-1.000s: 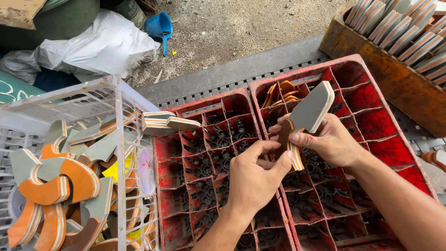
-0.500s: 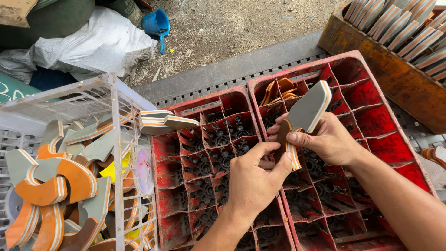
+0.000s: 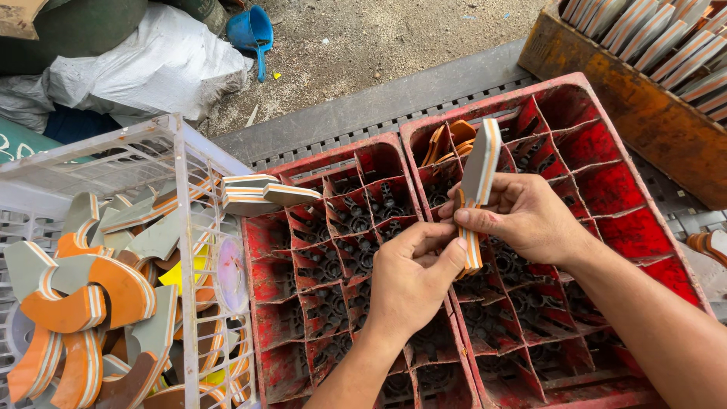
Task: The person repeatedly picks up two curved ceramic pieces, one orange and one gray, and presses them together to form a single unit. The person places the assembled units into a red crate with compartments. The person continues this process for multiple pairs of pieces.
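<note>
My right hand [image 3: 524, 217] grips a curved layered foam piece [image 3: 478, 176], grey on its face with orange and white stripes along its edge, held upright on edge above two red divided crates. My left hand [image 3: 413, 276] pinches the lower end of the same piece from the left. Both hands hover over the seam between the left red crate [image 3: 282, 242] and the right red crate [image 3: 606, 189]. A few orange foam pieces [image 3: 447, 142] sit in a far compartment of the right crate.
A white plastic basket [image 3: 185, 250] at left holds several grey and orange curved foam pieces. A small stack of foam pieces [image 3: 261, 194] rests on the left crate's corner. A wooden box [image 3: 644, 113] of striped pieces stands at far right. White sacks and a blue scoop [image 3: 254, 32] lie on the ground.
The foam piece has turned in my hands from showing its grey face to standing edge-on. Both hands stay over the crates.
</note>
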